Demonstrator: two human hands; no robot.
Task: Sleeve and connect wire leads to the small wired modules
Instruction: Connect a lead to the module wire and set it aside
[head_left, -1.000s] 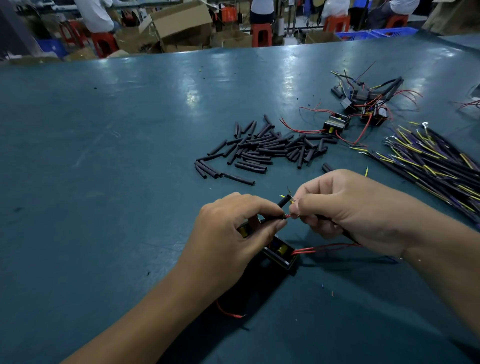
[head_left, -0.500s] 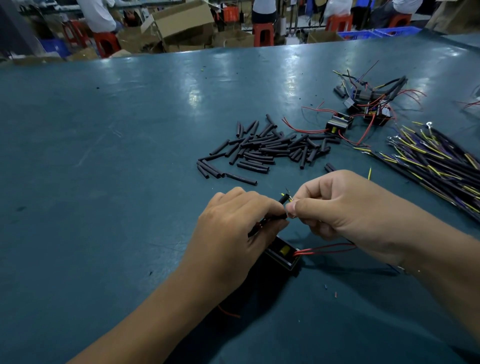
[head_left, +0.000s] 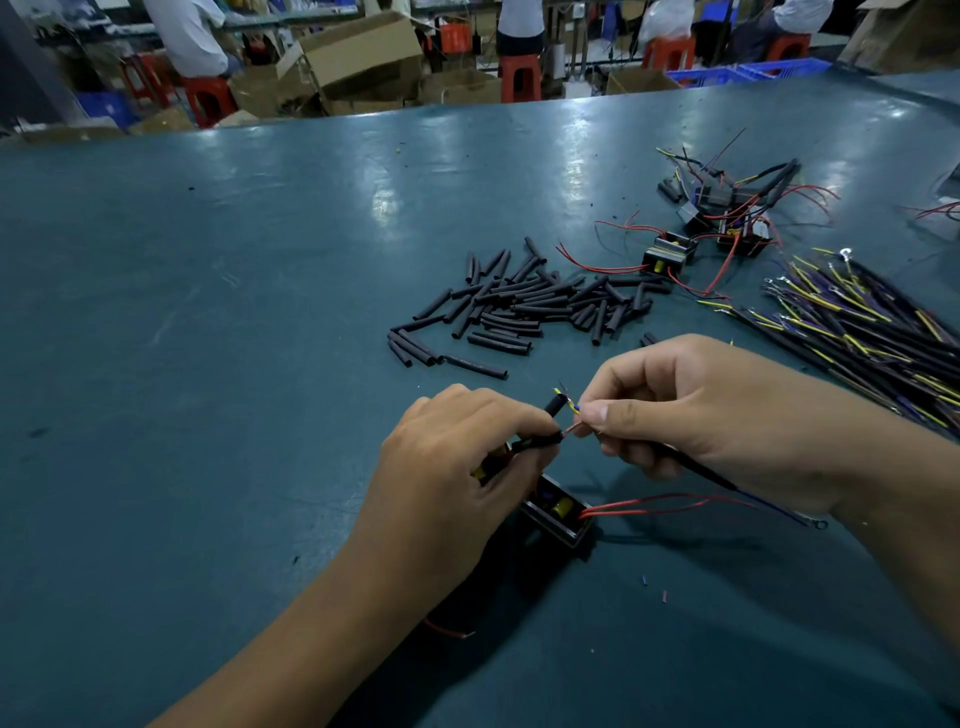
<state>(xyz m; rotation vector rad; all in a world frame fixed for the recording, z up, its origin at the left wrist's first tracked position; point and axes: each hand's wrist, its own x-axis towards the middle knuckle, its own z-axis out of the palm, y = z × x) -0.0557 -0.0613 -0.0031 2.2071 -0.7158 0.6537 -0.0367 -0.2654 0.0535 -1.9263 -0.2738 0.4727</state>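
Black sleeve (head_left: 540, 443) sits on a thin red lead, low centre of the table (head_left: 208, 364), just above the small black module (head_left: 558, 512); left hand (head_left: 457, 467) pinches the sleeve, fingers curled; right hand (head_left: 691, 415) pinches the stripped yellow-blue lead end (head_left: 569, 404), its dark cable trailing under the palm; ends nearly touching. Risk, as judged: fine strands could splay or miss; the sleeve could slide off its lead if the pinch slackens. Materials: matte tubular sleeve pile (head_left: 524, 306) beyond; boxy modules (head_left: 670, 257) with springy red wires; striped lead bundle (head_left: 857, 322) at right; table smooth, glossy teal.
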